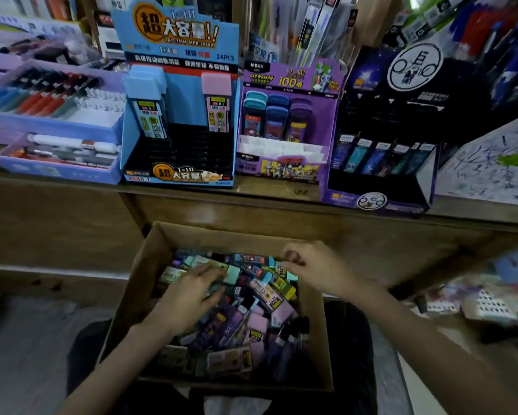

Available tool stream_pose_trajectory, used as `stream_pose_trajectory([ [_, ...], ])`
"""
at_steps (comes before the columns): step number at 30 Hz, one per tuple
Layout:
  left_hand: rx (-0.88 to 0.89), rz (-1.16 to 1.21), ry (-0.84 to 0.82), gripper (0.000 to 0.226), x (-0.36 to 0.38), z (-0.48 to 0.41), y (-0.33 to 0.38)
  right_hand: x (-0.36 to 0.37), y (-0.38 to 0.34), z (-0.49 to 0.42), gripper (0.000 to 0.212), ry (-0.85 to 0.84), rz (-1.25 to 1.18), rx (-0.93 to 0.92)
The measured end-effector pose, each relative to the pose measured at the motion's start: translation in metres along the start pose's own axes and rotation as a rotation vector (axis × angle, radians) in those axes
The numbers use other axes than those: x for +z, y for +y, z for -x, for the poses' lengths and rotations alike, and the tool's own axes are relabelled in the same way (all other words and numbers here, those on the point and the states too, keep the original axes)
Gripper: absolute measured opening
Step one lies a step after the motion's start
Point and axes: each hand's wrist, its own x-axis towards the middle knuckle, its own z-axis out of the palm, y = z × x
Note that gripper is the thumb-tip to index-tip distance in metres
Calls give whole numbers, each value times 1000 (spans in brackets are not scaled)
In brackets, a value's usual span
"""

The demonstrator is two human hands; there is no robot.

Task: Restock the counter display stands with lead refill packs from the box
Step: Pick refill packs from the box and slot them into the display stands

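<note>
An open cardboard box (145, 274) rests on my lap, filled with several loose lead refill packs (253, 322) in pink, purple, mint and black. My left hand (186, 298) reaches into the box's left side, fingers and thumb pinching a mint-capped pack (231, 276). My right hand (317, 269) is at the box's far right corner, its fingers curled and pinching the end of a small pack among the pile; which pack is hard to tell. On the counter stand a blue stand (178, 151), a purple stand (284, 127) and a black stand (383, 163).
The blue stand holds packs only at its left and right, with bare slots between. A lilac pen display (51, 97) and pen tray (60, 157) sit at the left. A scribbled test pad (488, 163) lies at the right. Shelves of stationery rise behind the wooden counter edge (281, 193).
</note>
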Motion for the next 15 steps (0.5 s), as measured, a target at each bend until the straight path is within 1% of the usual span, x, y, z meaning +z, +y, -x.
stream_pose_trajectory([
  [3,-182,61,-124,34,39,11,-28,64,23,-6,18,-53,-79,143],
  [4,-237,86,-136,35,49,14,-35,82,28,-6,20,-67,-96,187],
  [6,-322,120,-138,39,64,18,-46,111,37,-9,31,-47,-85,261],
  [8,-361,77,-116,47,77,19,-54,127,41,-13,40,-1,-99,322],
  [11,-404,-15,-76,57,87,18,-60,143,43,-21,48,-8,-117,404],
  [13,-404,-48,-121,61,91,18,-61,151,42,-23,50,-2,-65,421],
  [15,-376,-57,-181,64,95,20,-61,159,38,-23,47,32,-54,418],
])
